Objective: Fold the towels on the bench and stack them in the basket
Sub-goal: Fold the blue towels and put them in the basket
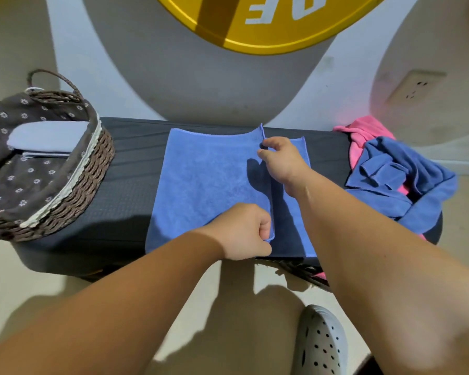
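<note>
A blue towel [206, 182] lies spread on the dark bench [125, 190], with its left part folded over toward the right. My left hand [244, 231] pinches the near corner of the folded edge. My right hand [282, 161] pinches the far corner of that same edge. A strip of the lower layer shows to the right of the edge. The woven basket [92, 174] with a dark flowered lining stands at the bench's left end. A folded pale blue towel [49, 139] lies inside it.
A heap of unfolded towels, dark blue [398, 180] over pink [363, 133], sits at the bench's right end. A wall with a power socket [414, 87] is behind the bench. My foot in a grey clog [320, 345] stands on the floor in front.
</note>
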